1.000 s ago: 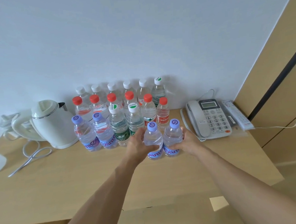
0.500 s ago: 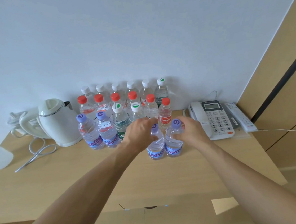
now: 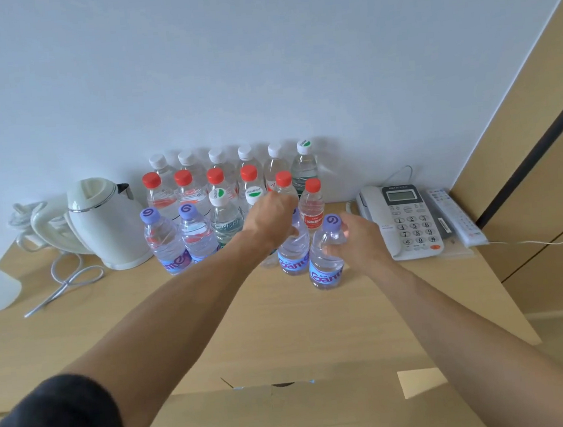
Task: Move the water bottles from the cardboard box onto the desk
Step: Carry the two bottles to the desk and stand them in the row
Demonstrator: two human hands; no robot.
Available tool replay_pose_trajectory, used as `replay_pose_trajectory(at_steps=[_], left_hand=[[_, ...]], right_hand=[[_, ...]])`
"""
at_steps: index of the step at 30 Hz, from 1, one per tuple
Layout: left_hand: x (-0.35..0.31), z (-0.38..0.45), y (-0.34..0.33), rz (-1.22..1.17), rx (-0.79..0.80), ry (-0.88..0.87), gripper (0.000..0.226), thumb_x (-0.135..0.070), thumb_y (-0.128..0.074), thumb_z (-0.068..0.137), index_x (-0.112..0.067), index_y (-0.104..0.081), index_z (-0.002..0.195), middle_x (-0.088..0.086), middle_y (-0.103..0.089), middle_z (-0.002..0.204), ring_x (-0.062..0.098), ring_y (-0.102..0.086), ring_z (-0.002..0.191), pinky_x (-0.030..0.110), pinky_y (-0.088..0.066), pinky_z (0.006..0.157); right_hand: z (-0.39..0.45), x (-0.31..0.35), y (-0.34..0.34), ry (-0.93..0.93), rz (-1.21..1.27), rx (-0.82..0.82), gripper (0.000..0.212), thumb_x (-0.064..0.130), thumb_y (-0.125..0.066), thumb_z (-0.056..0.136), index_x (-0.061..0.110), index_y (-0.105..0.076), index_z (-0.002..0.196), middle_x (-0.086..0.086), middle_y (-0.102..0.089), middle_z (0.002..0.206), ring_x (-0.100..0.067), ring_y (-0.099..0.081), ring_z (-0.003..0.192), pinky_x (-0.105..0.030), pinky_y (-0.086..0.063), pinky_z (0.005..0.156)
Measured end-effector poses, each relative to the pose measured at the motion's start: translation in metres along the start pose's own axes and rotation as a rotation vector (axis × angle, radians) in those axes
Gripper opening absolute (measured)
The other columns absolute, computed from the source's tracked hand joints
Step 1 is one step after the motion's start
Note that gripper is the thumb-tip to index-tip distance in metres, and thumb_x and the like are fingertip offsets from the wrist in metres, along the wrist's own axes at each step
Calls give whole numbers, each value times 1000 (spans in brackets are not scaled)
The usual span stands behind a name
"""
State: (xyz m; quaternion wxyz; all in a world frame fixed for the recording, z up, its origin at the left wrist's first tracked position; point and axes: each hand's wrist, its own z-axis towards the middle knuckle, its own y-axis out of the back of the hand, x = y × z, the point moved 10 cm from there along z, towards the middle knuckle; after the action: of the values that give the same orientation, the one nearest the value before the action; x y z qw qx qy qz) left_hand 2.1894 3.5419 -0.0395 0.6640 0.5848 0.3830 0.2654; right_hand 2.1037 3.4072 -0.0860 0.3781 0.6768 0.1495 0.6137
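Head view, left hand (image 3: 271, 219) grip wrapped round purple-capped bottle (image 3: 294, 256), right hand (image 3: 361, 240) grip clasping neighbouring bottle (image 3: 326, 264)

The pale wooden desk (image 3: 215, 323) lies bare across its near half. Farther back, packed rows of clear plastic water bottles (image 3: 217, 199) stand to the wall, flanked just left by a white electric kettle (image 3: 105, 223) with trailing cord (image 3: 66, 282), near right by a white corded telephone (image 3: 408, 221).
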Motion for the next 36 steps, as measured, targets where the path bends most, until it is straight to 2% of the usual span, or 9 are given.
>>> replay_pose_trajectory(at_steps=[3,8,12,14,18,22,25,30,36], left_hand=[[-3,8,1,2,8,-1,31,-24,-85,80,-5,-64,95,11,-65,87,29,-61,79,32,-41,64],[-1,15,1,7,19,27,34,-25,-84,81,-3,-66,99,14,-68,97,28,-57,80,34,-46,69],[-5,20,3,40,29,24,28,-21,-81,84,-2,-67,100,15,-69,102,33,-67,96,36,-50,75],[-4,23,4,36,35,25,25,-20,-78,85,-2,-68,100,15,-69,103,33,-66,98,35,-50,76],[2,25,4,-16,39,46,33,-27,-78,86,-1,-69,103,15,-69,103,32,-65,100,35,-50,77],[4,25,2,-28,28,58,27,-23,-79,86,-1,-66,95,11,-58,87,32,-63,93,32,-43,70],[3,24,3,-15,21,57,26,-23,-80,85,-3,-62,87,9,-54,83,28,-56,81,32,-43,68],[3,25,3,-3,12,59,30,-21,-80,85,-11,-52,80,7,-52,81,25,-51,78,32,-41,67],[4,26,3,-22,17,64,28,-22,-81,85,-7,-56,83,7,-52,82,24,-51,77,30,-41,66]], right_hand=[[9,0,0,5,-8,-9,32,11,-81,76,11,-68,105,6,-60,90,-16,-54,84,-16,-34,58],[31,0,3,16,-33,-20,38,12,-83,74,13,-69,110,6,-60,91,-16,-54,85,-16,-30,65],[48,-5,7,6,-48,-37,38,14,-83,73,13,-70,108,6,-60,83,-19,-55,82,-21,-34,69],[55,-4,6,31,-62,-18,38,13,-84,73,12,-70,108,14,-53,72,-16,-50,72,-16,-32,60],[65,-2,4,64,-95,10,41,14,-86,72,13,-68,109,17,-45,67,-15,-46,70,-1,-33,59],[67,-8,5,49,-30,-33,47,15,-88,71,10,-62,109,15,-52,76,-18,-49,78,-18,-28,61],[67,-9,4,38,-19,-34,48,17,-89,70,10,-62,109,6,-58,85,-18,-51,81,-19,-28,62],[65,-9,7,43,-16,0,46,13,-89,68,9,-63,105,16,-51,73,-14,-49,75,-6,-33,56],[60,-5,8,54,-44,10,45,15,-90,66,9,-65,102,7,-57,78,-17,-51,76,-23,-31,65]])
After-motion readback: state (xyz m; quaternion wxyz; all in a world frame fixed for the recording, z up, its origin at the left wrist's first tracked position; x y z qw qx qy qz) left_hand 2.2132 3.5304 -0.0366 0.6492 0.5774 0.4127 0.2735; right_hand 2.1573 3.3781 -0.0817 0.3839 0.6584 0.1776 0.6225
